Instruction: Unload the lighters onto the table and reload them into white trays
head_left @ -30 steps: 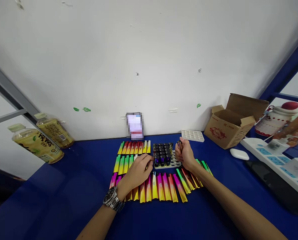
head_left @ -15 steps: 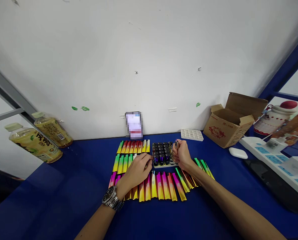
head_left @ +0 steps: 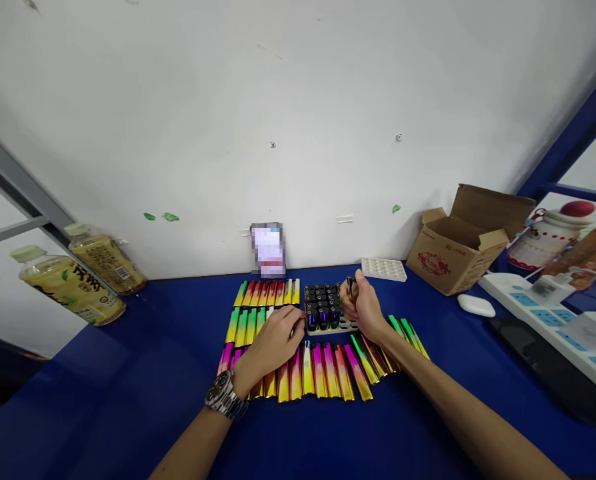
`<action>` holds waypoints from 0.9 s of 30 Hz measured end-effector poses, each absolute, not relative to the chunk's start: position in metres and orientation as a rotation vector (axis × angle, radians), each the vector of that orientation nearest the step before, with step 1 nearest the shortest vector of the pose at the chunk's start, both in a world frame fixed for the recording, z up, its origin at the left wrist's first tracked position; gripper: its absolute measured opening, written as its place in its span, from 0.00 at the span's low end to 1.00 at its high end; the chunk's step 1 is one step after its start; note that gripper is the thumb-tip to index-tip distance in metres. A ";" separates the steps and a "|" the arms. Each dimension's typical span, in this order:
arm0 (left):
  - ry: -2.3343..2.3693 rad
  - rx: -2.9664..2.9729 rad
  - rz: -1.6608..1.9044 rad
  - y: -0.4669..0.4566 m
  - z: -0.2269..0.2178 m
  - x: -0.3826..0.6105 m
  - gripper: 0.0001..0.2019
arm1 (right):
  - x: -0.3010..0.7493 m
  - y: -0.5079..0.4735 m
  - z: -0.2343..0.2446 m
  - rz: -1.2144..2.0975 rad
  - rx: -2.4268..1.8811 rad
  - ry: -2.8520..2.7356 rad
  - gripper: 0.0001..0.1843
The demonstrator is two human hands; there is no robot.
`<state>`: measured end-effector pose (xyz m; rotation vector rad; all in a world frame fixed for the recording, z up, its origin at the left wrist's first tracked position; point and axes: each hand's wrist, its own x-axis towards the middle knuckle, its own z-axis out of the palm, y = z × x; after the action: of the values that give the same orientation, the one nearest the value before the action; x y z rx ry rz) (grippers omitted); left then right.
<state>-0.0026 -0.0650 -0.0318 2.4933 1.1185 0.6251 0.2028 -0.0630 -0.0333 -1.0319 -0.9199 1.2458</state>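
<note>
Upright black lighters (head_left: 323, 319) fill the left part of a white tray (head_left: 323, 332) with round holes; its right part shows open holes. My left hand (head_left: 281, 333), with a steel watch (head_left: 224, 395) on the wrist, has its fingers curled against the tray's left edge. Above the tray's right side, my right hand (head_left: 363, 305) is closed around a dark lighter (head_left: 351, 283), whose top shows over the fist. Rows of shiny lighters in pink, green, red and gold (head_left: 332, 373) lie flat on the blue table around the tray, partly covered by my left hand and right forearm.
A blurred phone (head_left: 268, 250) leans on the wall behind. A second white tray (head_left: 384, 269) lies near an open cardboard box (head_left: 453, 247). To the right are a white earbud case (head_left: 477, 306) and a power strip (head_left: 553, 327). Two drink bottles (head_left: 73, 283) stand left.
My right hand has shifted slightly, its thumb now raised at the top of the lighter. My left hand and the tray have stayed in place.
</note>
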 end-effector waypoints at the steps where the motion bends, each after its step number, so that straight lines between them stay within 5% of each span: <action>1: 1.119 2.495 0.620 -0.065 -0.032 -0.003 0.12 | 0.205 -0.064 -0.034 1.196 -0.976 -0.977 0.23; 8: 1.098 2.482 0.636 -0.066 -0.031 -0.003 0.12 | 0.230 -0.068 -0.030 0.678 -1.085 -1.372 0.21; 16: 1.096 2.480 0.655 -0.065 -0.032 -0.003 0.12 | 0.239 -0.063 -0.038 0.716 -1.116 -1.452 0.14; 27: 1.102 2.474 0.656 -0.066 -0.031 -0.003 0.13 | 0.250 -0.068 -0.040 0.323 -1.292 -1.842 0.09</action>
<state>-0.0033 -0.0656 -0.0307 2.4736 1.1023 0.6562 0.2502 -0.0676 -0.0399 -1.2920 -1.8423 0.3234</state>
